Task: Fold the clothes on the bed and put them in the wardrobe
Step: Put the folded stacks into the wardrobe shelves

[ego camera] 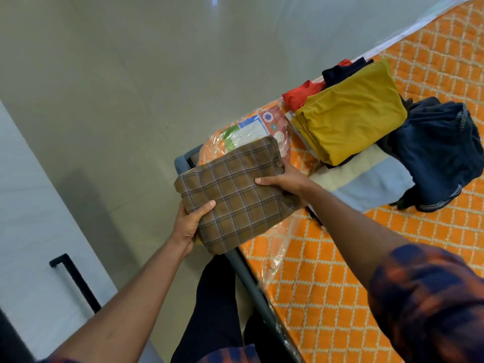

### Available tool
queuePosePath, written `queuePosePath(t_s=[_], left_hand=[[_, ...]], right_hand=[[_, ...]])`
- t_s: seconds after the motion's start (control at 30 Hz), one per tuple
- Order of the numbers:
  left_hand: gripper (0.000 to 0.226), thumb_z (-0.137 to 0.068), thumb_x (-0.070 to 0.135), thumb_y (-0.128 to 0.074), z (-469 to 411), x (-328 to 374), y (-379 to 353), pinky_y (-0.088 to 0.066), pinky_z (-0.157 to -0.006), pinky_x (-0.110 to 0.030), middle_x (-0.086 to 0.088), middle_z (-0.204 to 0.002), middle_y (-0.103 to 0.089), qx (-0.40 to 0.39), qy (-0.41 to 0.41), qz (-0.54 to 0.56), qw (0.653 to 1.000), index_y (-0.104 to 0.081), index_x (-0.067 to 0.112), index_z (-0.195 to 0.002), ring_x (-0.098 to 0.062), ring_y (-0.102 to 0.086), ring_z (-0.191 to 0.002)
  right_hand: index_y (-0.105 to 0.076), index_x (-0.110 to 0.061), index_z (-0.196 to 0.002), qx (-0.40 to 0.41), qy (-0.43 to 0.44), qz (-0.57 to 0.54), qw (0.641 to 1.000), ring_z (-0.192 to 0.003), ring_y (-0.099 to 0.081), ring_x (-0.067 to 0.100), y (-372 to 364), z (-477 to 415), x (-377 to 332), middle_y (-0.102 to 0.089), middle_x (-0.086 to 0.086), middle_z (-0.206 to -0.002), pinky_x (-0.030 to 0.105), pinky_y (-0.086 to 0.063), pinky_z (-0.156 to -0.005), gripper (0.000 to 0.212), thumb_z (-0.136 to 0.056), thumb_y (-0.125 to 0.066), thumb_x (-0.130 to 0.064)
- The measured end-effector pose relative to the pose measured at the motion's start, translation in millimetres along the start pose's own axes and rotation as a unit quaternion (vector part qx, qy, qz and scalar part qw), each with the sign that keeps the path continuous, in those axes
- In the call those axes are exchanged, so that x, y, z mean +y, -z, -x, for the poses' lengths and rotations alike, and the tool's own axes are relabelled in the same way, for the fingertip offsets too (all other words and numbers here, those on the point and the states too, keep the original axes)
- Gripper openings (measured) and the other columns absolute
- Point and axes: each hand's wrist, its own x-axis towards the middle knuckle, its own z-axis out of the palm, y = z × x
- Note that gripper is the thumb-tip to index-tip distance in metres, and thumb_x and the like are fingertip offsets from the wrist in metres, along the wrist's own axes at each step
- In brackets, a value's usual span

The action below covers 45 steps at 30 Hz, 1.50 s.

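A person held a folded brown checked garment (235, 203) above the bed's (340, 258) corner, the left hand (187, 226) gripping its near edge with the thumb on top and the right hand (282, 179) clasping its far side (fingers wrapped round the cloth). Behind, on the orange quilt, lay a folded mustard garment (351, 111), a red garment (298, 94) and a dark blue heap (440, 158).
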Motion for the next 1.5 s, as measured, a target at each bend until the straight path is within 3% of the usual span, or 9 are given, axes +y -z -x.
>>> queuePosePath(t_s=[0.2,0.5,0.63,0.87,1.03,1.2,1.27,1.43,1.5], left_hand=[[0.061,-0.077,0.024,-0.076,11.2,8.4,38.1,-0.057,-0.091,-0.049,-0.014,-0.129,-0.068,-0.061,0.066,0.055,0.994,-0.06,0.017,-0.135,-0.032,-0.067,-0.114],[0.092,-0.05,0.037,-0.098,107.7,40.6,67.0,-0.06,-0.086,-0.044,-0.016,-0.127,-0.068,-0.121,-0.01,0.009,0.993,-0.062,0.013,-0.131,-0.034,-0.067,-0.114],[0.101,-0.046,0.042,-0.1,181.7,59.7,78.1,-0.06,-0.083,-0.042,-0.017,-0.127,-0.068,-0.096,-0.099,-0.009,0.99,-0.06,0.011,-0.133,-0.034,-0.068,-0.111],[0.101,-0.05,0.048,-0.096,349.8,45.6,104.0,-0.06,-0.082,-0.038,-0.017,-0.128,-0.067,-0.036,-0.224,0.002,0.974,-0.058,0.011,-0.136,-0.03,-0.069,-0.109],[0.058,-0.08,0.035,-0.079,452.1,-3.5,136.4,-0.061,-0.082,-0.039,-0.014,-0.125,-0.069,0.005,-0.265,0.069,0.962,-0.059,0.017,-0.131,-0.028,-0.07,-0.107],[0.104,-0.044,0.042,-0.1,528.3,-68.7,192.1,-0.061,-0.08,-0.045,-0.018,-0.126,-0.068,0.042,-0.244,0.143,0.958,-0.059,0.013,-0.136,-0.034,-0.069,-0.109],[0.099,-0.041,0.04,-0.1,549.9,-93.5,210.2,-0.062,-0.079,-0.044,-0.018,-0.124,-0.069,0.068,-0.237,0.155,0.957,-0.064,0.013,-0.129,-0.034,-0.071,-0.106],[0.053,-0.082,0.028,-0.076,595.1,-152.8,261.9,-0.062,-0.077,-0.041,-0.015,-0.119,-0.072,0.145,-0.227,0.203,0.941,-0.061,0.012,-0.13,-0.03,-0.073,-0.101],[0.049,-0.083,0.023,-0.073,602.5,-173.2,284.7,-0.062,-0.074,-0.039,-0.014,-0.116,-0.073,0.173,-0.224,0.211,0.935,-0.062,0.012,-0.129,-0.028,-0.073,-0.099]], right_hand=[[-0.059,-0.022,-0.126,-0.151,-0.038,-0.083,0.984,-0.1,-0.073,0.029,-21.6,9.0,1.4,-0.074,0.009,-0.115,0.043,-0.06,-0.087,0.049,-0.083,-0.081,-0.021],[-0.056,-0.013,-0.131,-0.135,0.069,-0.156,0.976,-0.096,-0.075,0.023,-56.0,103.1,5.9,-0.075,0.007,-0.111,0.032,-0.06,-0.074,0.064,-0.073,-0.081,-0.021],[-0.056,-0.015,-0.13,-0.13,0.161,-0.168,0.964,-0.107,-0.071,0.029,-68.0,169.7,-7.5,-0.072,0.011,-0.121,0.04,-0.06,-0.085,0.056,-0.08,-0.08,-0.016],[-0.066,-0.008,-0.122,-0.135,0.225,-0.19,0.946,-0.092,-0.075,0.03,-108.6,307.2,-17.9,-0.075,0.016,-0.111,0.035,-0.062,-0.071,0.036,-0.087,-0.075,-0.013],[-0.066,-0.006,-0.126,-0.186,0.267,-0.167,0.931,-0.103,-0.073,0.036,-155.3,372.3,-13.7,-0.074,0.017,-0.115,0.047,-0.06,-0.088,0.052,-0.078,-0.08,-0.018],[-0.067,-0.006,-0.122,-0.246,0.287,-0.102,0.92,-0.098,-0.074,0.034,-230.5,422.2,-8.8,-0.075,0.017,-0.112,0.045,-0.061,-0.085,0.042,-0.082,-0.077,-0.014],[-0.066,-0.007,-0.124,-0.261,0.299,-0.071,0.915,-0.101,-0.073,0.034,-260.9,433.4,-4.8,-0.074,0.017,-0.113,0.046,-0.059,-0.09,0.042,-0.084,-0.077,-0.014],[-0.067,-0.01,-0.122,-0.298,0.289,-0.009,0.91,-0.1,-0.074,0.033,-346.0,455.6,13.5,-0.075,0.015,-0.111,0.047,-0.059,-0.092,0.041,-0.083,-0.08,-0.015],[-0.068,-0.013,-0.123,-0.306,0.278,0.013,0.91,-0.1,-0.074,0.033,-374.6,457.0,21.8,-0.076,0.013,-0.11,0.05,-0.057,-0.095,0.048,-0.079,-0.084,-0.02]])
